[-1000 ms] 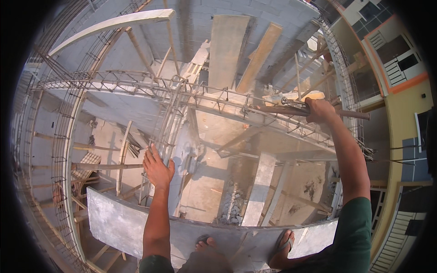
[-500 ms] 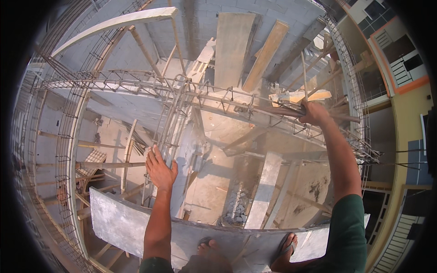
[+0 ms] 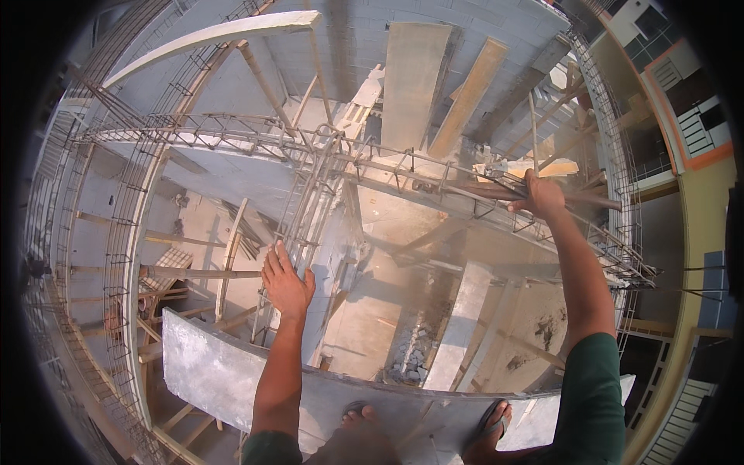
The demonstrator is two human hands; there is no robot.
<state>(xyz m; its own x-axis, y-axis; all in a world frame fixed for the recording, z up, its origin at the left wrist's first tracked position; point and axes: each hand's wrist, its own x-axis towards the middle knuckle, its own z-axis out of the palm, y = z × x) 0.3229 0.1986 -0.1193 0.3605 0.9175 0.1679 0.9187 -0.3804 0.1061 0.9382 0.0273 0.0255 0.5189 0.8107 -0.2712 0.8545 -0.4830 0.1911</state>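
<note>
While standing with 2 sandalled feet [image 3: 494,421] on a grey board [image 3: 209,372], grips a brown bar [image 3: 598,201] in the curled right hand [image 3: 545,198], over the right-hand stretch of a steel reinforcement cage [image 3: 398,170]. Holds the left hand [image 3: 287,280] flat, with palm down and fingers extended, near steel rods [image 3: 307,198] leading up to the same cage; cannot tell whether touching.

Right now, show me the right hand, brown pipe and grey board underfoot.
Right hand [image 3: 545,195]: head view, back of hand.
Brown pipe [image 3: 595,201]: head view, right end section.
Grey board [image 3: 211,368]: head view, bare left part.
</note>
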